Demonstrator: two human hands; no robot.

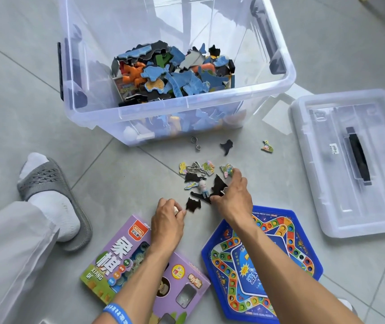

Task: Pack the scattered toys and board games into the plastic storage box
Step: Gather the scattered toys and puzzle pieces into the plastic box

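Note:
The clear plastic storage box (210, 106) stands on the floor ahead, holding a heap of blue, orange and black puzzle pieces (172, 73). Loose puzzle pieces (192, 203) lie scattered in front of it, with a small doll figure (202, 187) and metal ring puzzles (195, 143) among them. My left hand (168, 217) is closed around a small pale object beside a black piece. My right hand (231, 195) pinches black puzzle pieces (218, 185). A purple board game box (121, 260) and a blue hexagonal game board (268, 265) lie under my forearms.
The box's clear lid (350, 160) with a black handle lies on the floor at the right. My foot in a white sock and grey slipper (51, 190) rests at the left, with a trouser leg below it. Grey floor tiles surround everything.

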